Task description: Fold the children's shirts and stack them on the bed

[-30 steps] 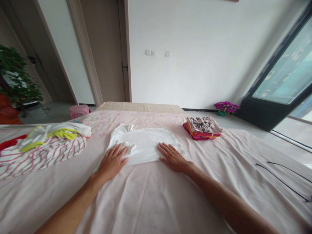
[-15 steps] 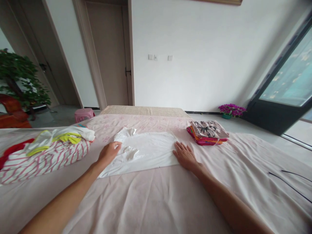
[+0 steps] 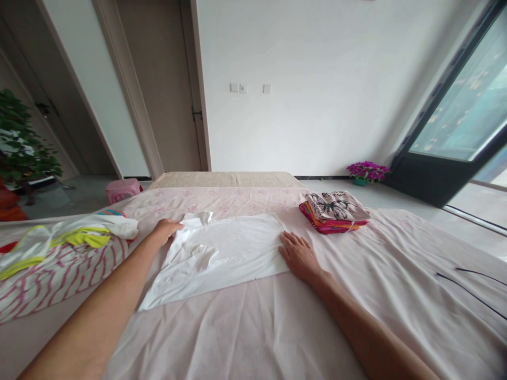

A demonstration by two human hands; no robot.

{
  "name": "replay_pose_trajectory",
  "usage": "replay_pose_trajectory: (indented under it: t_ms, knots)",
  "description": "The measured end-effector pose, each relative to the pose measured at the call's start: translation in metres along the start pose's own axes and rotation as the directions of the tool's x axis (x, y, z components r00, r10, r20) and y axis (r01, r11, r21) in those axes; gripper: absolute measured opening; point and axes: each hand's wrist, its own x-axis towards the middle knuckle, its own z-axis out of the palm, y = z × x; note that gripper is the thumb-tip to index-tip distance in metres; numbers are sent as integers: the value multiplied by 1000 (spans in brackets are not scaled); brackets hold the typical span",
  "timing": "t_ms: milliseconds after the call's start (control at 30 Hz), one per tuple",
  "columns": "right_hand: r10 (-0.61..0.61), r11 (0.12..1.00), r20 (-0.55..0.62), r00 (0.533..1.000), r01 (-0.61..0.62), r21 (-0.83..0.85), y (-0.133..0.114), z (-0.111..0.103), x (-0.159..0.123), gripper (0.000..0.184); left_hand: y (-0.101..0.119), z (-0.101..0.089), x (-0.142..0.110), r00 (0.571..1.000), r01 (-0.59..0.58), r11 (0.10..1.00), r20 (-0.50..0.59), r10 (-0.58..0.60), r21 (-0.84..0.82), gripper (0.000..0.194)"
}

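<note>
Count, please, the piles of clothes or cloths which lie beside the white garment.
2: a loose pile to the left of the white garment and a folded stack to its right. The picture's edge cuts the loose pile; more may be outside.

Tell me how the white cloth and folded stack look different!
The white cloth is spread out low; the folded stack is a neat, taller pile. The white cloth is plain, but the folded stack has a butterfly on top and red and orange layers underneath. Both lie on the pink sheet.
</note>
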Motion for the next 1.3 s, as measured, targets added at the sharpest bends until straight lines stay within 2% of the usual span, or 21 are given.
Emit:
replay_pose_trajectory:
  t_ms: [100, 167, 233, 267, 300, 333, 400, 467, 533, 667, 767, 900, 1000, 1100, 1167, 1233, 1300]
  knots:
    - [-11, 1000, -10, 1000, 11, 0, 0, 0, -1, 51, 12, 2, -9, 995, -93, 995, 39, 92, 41, 26]
    - [-14, 1000, -11, 1000, 14, 1, -1, -2, -2, 50, 20, 3, -25, 962, -272, 956, 65, 266, 113, 28]
    - [-19, 1000, -9, 1000, 19, -1, -1, -6, -3, 49, 22, 3, -50, 869, -495, 830, 126, 479, 257, 23]
    - [-31, 1000, -5, 1000, 31, -5, -2, -9, -3, 48, 20, 3, -64, 801, -596, 726, 190, 568, 344, 18]
    - [-48, 999, -1, 999, 48, -10, -2, -13, -1, 46, 15, 3, -78, 747, -661, 635, 268, 608, 400, 14]
    - [-68, 998, 3, 998, 68, -14, -3, -17, 2, 44, 9, 3, -93, 726, -685, 587, 337, 600, 432, 13]
    - [-97, 995, 2, 995, 97, -12, -5, -25, 14, 41, -3, 4, -116, 763, -646, 590, 385, 519, 485, 17]
    - [-95, 995, -10, 995, 96, 7, -8, -29, 34, 41, -12, 6, -131, 810, -587, 603, 368, 458, 541, 21]
    - [-91, 995, -21, 996, 91, 36, -14, -29, 58, 43, -13, 11, -136, 835, -546, 582, 337, 435, 602, 23]
    - [-141, 988, -20, 990, 142, 54, -26, -15, 106, 51, -2, 22, -134, 870, -480, 547, 290, 399, 686, 13]
    - [-127, 991, -15, 992, 128, 30, -28, -3, 133, 57, 0, 21, -130, 893, -434, 619, 221, 392, 654, 15]
    - [-146, 989, -5, 989, 146, -1, -23, 3, 153, 60, -9, 4, -122, 926, -345, 703, 101, 365, 622, 21]
    - [-177, 984, 4, 984, 177, -14, -21, -2, 156, 47, -16, -6, -117, 932, -336, 778, 73, 354, 531, 22]
    - [-223, 974, -15, 975, 223, -28, -17, -14, 148, 33, -19, -8, -120, 952, -303, 895, 66, 298, 328, 27]
    - [-261, 965, -81, 962, 258, -49, -13, -23, 134, 30, -22, -7, -124, 972, -235, 955, 73, 225, 180, 33]
    - [-304, 952, -159, 939, 296, -74, -6, -30, 116, 27, -28, -9, -127, 976, -206, 974, 89, 198, 94, 35]
    - [-336, 942, -173, 926, 326, -82, 3, -32, 96, 28, -36, -12, -129, 970, -232, 966, 99, 221, 111, 31]
